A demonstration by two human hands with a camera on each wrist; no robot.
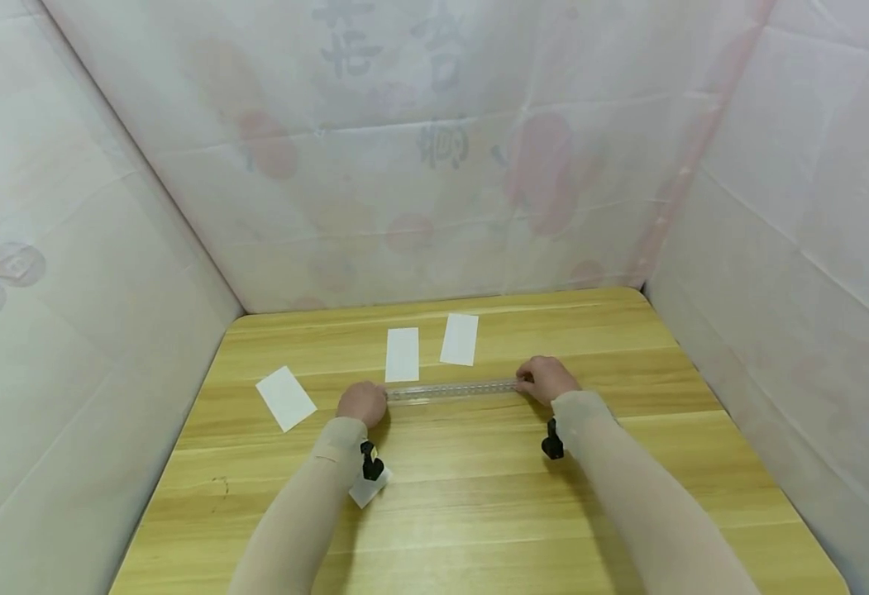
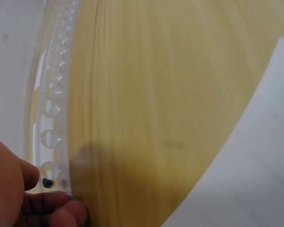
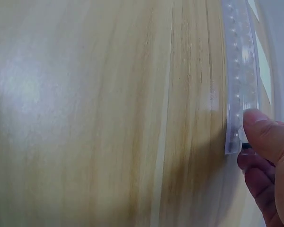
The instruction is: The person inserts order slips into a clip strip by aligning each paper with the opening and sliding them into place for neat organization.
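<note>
A long, narrow strip of clear plastic (image 1: 449,392), with a row of round shapes along it, spans the space between both hands in the head view. My left hand (image 1: 363,404) pinches its left end between thumb and fingers. At the other end, my right hand (image 1: 547,380) grips it the same way. Up close in the left wrist view, the round shapes on the clear strip (image 2: 49,109) stand out, and a small dark spot shows beside the left thumb. The right wrist view shows a dark mark at the strip's end too, close under the right thumb.
On the wooden table (image 1: 464,512) lie two white cards (image 1: 403,355) beyond the strip and a tilted white card (image 1: 285,399) to the left. Another white piece (image 1: 367,489) is partly hidden under the left wrist. Pale cloth walls (image 1: 434,231) enclose the table's back and sides.
</note>
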